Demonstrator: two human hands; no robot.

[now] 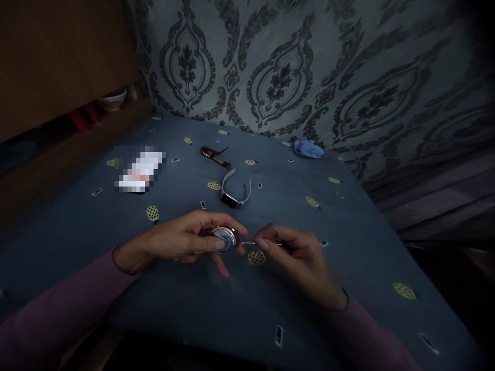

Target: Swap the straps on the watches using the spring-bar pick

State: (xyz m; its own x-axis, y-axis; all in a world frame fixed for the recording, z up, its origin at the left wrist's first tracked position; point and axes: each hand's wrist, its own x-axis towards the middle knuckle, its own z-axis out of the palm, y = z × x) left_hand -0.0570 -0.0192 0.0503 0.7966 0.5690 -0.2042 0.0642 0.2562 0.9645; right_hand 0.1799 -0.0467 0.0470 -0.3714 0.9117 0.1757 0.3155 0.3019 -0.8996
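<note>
My left hand (181,237) holds a round wristwatch (229,237) with a shiny gold-coloured rim, its thumb lying over the lower left of the dial. My right hand (299,257) pinches a thin metal tool (248,242) between thumb and fingers. The tool's narrow end points left at the right edge of the watch; whether it touches cannot be made out. Just beyond my hands lies a smartwatch (231,200) with a pale strap, its dark screen towards me. Farther back rests another wristwatch (211,153) with a brown strap.
A patterned blue tablecloth (174,288) covers the table. A blurred white and red item (141,172) lies at the left, and a crumpled blue cloth or glove (308,149) at the back right. Wallpaper (278,67) rises behind; a wooden cabinet (65,56) with a bowl (113,100) stands left.
</note>
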